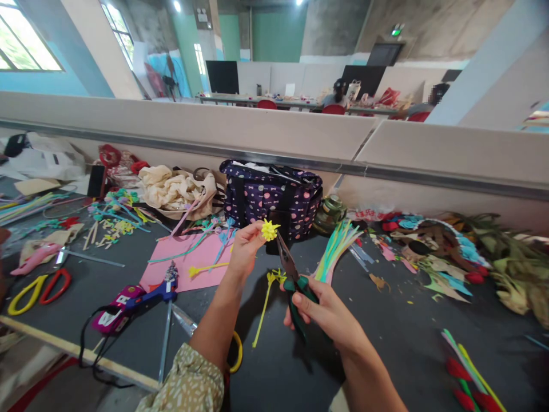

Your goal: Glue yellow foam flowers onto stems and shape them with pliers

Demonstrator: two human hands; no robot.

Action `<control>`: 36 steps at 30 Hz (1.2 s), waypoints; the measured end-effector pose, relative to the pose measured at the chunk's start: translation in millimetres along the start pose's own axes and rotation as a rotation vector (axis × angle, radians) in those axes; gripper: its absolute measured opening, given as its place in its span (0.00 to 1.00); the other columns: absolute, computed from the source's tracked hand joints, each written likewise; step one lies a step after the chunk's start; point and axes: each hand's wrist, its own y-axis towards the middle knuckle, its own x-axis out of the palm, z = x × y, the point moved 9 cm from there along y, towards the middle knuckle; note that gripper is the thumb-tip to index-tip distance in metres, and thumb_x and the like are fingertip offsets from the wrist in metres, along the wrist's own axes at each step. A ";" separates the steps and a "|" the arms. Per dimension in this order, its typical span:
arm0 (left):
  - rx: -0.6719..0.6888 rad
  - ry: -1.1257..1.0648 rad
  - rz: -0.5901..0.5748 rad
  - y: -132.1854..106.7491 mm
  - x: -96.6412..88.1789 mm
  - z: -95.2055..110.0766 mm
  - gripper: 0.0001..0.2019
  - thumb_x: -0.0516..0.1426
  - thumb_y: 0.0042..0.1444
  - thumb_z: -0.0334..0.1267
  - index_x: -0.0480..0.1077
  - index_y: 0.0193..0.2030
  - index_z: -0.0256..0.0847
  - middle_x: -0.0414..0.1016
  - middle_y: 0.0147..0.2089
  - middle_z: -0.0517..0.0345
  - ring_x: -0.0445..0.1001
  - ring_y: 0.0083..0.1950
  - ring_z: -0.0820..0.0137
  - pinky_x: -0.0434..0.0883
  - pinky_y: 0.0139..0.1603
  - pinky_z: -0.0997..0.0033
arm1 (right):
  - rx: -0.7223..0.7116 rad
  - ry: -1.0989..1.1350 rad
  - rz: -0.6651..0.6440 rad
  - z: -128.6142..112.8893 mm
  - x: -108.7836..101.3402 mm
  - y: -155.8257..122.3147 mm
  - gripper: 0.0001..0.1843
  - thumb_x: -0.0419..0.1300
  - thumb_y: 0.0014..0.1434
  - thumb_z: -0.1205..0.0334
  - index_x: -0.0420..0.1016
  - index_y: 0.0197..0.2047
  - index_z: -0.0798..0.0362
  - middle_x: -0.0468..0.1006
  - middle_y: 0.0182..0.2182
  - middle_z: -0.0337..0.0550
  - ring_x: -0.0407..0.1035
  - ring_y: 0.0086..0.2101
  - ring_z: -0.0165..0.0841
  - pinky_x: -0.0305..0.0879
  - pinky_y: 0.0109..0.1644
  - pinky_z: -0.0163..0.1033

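My left hand pinches a small yellow spiky pipe-cleaner flower and holds it up above the dark table. My right hand grips the green handles of a pair of pliers, whose jaws point up to just beneath the flower. A yellow pipe-cleaner stem with a small tuft lies on the table between my forearms.
A dotted navy bag stands behind the hands. A pink sheet, a blue glue gun, yellow and red scissors, a bundle of green pipe cleaners and craft scraps lie around. Grey partitions close the back.
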 end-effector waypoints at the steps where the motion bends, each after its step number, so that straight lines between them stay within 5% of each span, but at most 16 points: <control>1: -0.003 -0.001 0.000 -0.3 0.1 0.1 0.10 0.68 0.43 0.41 0.79 0.34 0.41 0.78 0.33 0.58 0.75 0.36 0.69 0.70 0.44 0.68 | 0.001 0.006 0.001 -0.4 0.1 0.0 0.22 0.63 0.56 0.43 0.66 0.37 0.54 0.69 0.17 0.33 0.74 0.23 0.34 0.65 0.26 0.34; 23: 0.007 -0.011 -0.048 -2.6 6.6 8.8 0.10 0.67 0.45 0.40 0.79 0.35 0.41 0.78 0.32 0.58 0.73 0.34 0.72 0.69 0.41 0.72 | 0.015 0.215 -0.062 7.1 2.0 -0.4 0.26 0.65 0.57 0.48 0.69 0.48 0.60 0.61 0.15 0.28 0.75 0.24 0.37 0.70 0.28 0.37; 30: 0.042 0.003 -0.070 -2.7 10.6 15.0 0.07 0.67 0.46 0.38 0.79 0.33 0.40 0.75 0.32 0.59 0.70 0.34 0.72 0.67 0.40 0.73 | -0.038 -0.016 0.009 0.3 -4.3 0.3 0.23 0.61 0.59 0.43 0.68 0.39 0.58 0.76 0.20 0.42 0.66 0.20 0.27 0.58 0.23 0.30; 36: 0.112 0.047 -0.083 -3.0 15.1 26.1 0.05 0.66 0.47 0.38 0.78 0.30 0.40 0.73 0.31 0.58 0.68 0.36 0.72 0.66 0.39 0.73 | -0.024 -0.089 0.078 0.1 -7.2 0.5 0.22 0.59 0.59 0.42 0.67 0.38 0.56 0.77 0.21 0.42 0.66 0.20 0.28 0.60 0.23 0.31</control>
